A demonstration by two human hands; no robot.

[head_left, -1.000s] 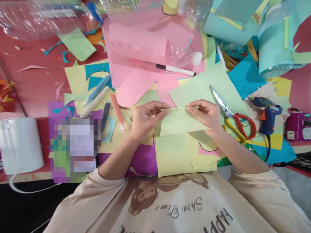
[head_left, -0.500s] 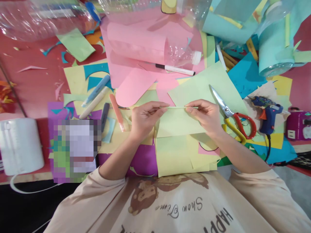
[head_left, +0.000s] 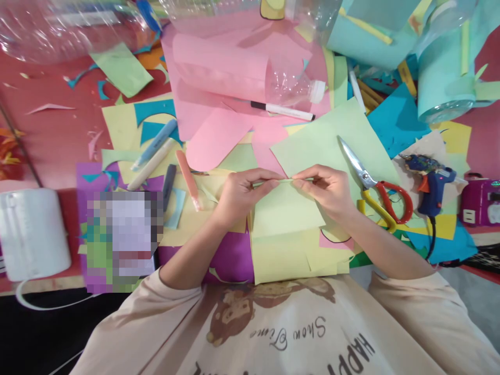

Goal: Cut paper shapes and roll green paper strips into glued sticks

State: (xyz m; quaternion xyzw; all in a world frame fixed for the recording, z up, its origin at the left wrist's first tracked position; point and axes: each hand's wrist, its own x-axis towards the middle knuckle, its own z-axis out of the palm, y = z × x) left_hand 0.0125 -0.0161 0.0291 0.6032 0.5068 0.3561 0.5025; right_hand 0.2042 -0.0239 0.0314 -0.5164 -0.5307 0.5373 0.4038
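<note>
- Green sheet, pale and roughly rectangular, sits in front of the person's chest, between the hands and over the yellow paper; whether its near edge touches that paper cannot be told.
- Along its far edge runs a thin ridge, too small to tell as a fold or a roll.
- Left hand: closed to a pinch, thumb and fingertips gripping the far edge left of its middle.
- Right hand: likewise pinched, gripping the same edge; the two sets of fingertips are near each other but apart.
- Beneath the right forearm, a pink scrap shows, near a black curved line.
- Beyond the right hand spreads a larger green sheet, with the tip of the scissors lying on it; their handles, one red and one yellow, are just beside the right wrist.
- Farther right, a blue glue gun rests on a whitish scrap, its black cord trailing toward the person.
- Left of the left hand lie an orange pen and a dark pen, with a blue pen farther off.
- Ahead, a bottle wrapped in pink paper lies on its side, white cap to the right, with a black-and-white marker just nearer.
- At far left stands a white case, on the red table.
</note>
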